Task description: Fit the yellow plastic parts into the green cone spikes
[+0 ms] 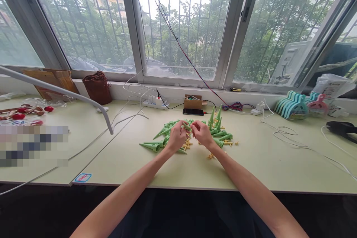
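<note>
My left hand (176, 138) is closed around a green plastic watering spike (186, 126) over the middle of the pile. Close beside it, the fingertips of my right hand (202, 134) are pinched together near the spike's end; whatever is between them is too small to make out. Several more green spikes (152, 146) lie on their sides to the left, with others (223, 134) to the right. A few stand upright, points up, behind my right hand. Small yellow plastic pieces (189, 143) are scattered below and between my hands.
Behind the pile are a phone (193, 112), a small cardboard box (193, 102) and a white power strip (156, 103). Cables run across the pale table (117, 171). Teal and pink hangers (292, 106) stand at right; a brown pouch (97, 87) and red-tipped items (19, 114) are at left.
</note>
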`<state>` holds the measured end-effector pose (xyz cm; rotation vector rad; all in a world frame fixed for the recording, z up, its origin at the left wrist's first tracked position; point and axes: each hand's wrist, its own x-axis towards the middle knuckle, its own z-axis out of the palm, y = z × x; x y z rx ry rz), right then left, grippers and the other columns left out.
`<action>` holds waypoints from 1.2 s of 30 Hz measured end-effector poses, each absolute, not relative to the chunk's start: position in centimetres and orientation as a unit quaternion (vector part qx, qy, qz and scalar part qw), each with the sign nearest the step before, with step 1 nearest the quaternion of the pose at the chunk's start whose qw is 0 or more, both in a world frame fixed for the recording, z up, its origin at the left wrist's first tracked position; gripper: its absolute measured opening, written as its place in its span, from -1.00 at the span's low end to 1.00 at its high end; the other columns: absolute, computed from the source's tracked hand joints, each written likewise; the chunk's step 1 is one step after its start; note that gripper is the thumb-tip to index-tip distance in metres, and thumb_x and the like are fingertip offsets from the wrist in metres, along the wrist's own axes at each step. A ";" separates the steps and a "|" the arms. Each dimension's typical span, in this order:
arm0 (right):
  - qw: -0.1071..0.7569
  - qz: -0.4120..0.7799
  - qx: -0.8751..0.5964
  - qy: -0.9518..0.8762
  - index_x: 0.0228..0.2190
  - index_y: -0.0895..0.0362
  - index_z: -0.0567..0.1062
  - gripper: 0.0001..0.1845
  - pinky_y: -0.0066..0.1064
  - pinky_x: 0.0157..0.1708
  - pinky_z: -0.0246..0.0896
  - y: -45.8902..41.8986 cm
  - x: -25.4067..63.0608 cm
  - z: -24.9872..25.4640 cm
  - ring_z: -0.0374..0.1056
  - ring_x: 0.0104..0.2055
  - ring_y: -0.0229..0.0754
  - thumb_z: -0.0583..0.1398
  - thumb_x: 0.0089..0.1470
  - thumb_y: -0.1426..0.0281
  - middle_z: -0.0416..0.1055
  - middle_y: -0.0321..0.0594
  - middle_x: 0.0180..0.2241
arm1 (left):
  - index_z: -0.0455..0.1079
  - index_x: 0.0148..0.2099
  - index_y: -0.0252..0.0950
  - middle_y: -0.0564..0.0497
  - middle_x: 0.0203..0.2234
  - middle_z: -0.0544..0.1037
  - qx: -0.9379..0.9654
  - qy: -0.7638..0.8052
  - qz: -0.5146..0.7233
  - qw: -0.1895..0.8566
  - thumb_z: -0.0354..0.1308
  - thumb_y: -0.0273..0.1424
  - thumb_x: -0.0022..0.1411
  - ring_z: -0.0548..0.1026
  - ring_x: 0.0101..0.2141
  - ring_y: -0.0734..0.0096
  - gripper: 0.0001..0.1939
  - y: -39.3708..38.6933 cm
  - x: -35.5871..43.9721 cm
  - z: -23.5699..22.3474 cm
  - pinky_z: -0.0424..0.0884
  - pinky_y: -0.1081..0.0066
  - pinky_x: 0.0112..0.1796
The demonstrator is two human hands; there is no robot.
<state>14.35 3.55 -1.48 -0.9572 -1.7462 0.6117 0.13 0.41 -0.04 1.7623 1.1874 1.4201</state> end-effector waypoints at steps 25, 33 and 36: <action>0.557 0.266 -0.360 -0.700 -0.38 0.12 0.36 -0.74 -0.46 -0.60 0.12 3.2 14.3 -1.2 0.23 -0.64 -0.29 0.06 0.17 0.19 0.32 -0.31 -0.57 | 0.20 -0.18 -0.27 0.05 -0.57 0.46 0.581 0.449 0.538 0.415 0.04 -0.08 0.21 0.44 -0.60 0.45 -0.66 0.7 0.1 0.2 0.42 0.44 -0.60; 0.563 0.275 -0.362 -0.690 -0.40 0.11 0.36 -0.72 -0.46 -0.63 0.10 3.4 14.3 -1.3 0.21 -0.66 -0.30 0.05 0.18 0.17 0.26 -0.34 -0.60 | 0.18 -0.07 -0.25 0.06 -0.49 0.43 0.611 0.428 0.529 0.406 0.09 -0.13 0.20 0.46 -0.56 0.47 -0.63 0.5 0.1 0.2 0.40 0.50 -0.62; 0.565 0.281 -0.361 -0.687 -0.41 0.10 0.35 -0.73 -0.46 -0.64 0.08 3.3 14.3 -1.2 0.19 -0.67 -0.30 0.05 0.18 0.18 0.23 -0.36 -0.62 | 0.16 -0.04 -0.23 0.08 -0.47 0.41 0.619 0.425 0.528 0.396 0.12 -0.15 0.17 0.47 -0.54 0.46 -0.60 0.6 0.1 -0.1 0.38 0.53 -0.63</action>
